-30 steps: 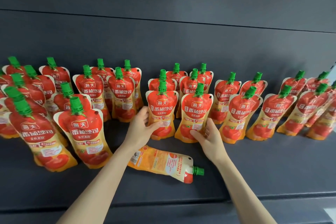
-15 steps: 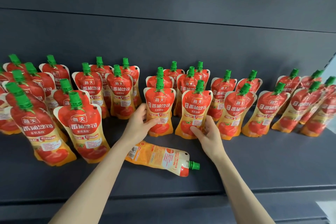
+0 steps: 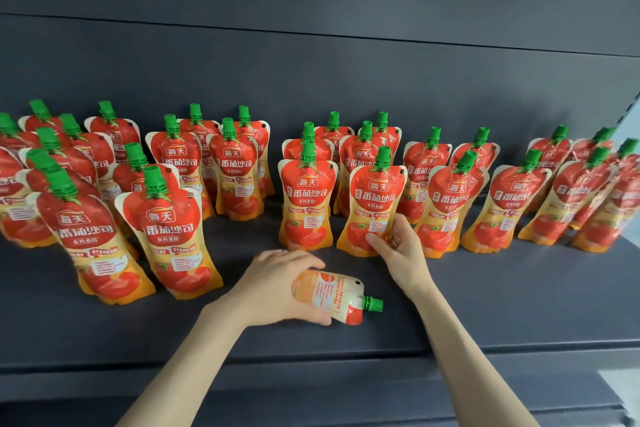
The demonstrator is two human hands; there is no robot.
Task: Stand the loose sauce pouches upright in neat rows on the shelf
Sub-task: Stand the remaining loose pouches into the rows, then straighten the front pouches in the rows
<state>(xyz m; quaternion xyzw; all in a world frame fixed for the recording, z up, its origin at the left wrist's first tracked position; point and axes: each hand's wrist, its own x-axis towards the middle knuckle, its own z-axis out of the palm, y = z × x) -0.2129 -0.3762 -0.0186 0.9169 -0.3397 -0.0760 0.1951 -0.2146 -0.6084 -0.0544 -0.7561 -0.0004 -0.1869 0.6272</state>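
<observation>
Orange loose pouch (image 3: 329, 295) flat on shelf (image 3: 519, 288), lower centre, long axis left-right, cap (image 3: 374, 304) right; left hand (image 3: 277, 288) gripping base end; right hand (image 3: 398, 250) pinching upright pouch (image 3: 375, 204) above.

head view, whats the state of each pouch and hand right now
lying pouch: on its side on the shelf, back face up, green cap on and pointing right
left hand: grips the lying pouch
right hand: holds the front pouch near its base
front pouch: upright, cap on
other pouches: upright in rows, caps on, some leaning
</observation>
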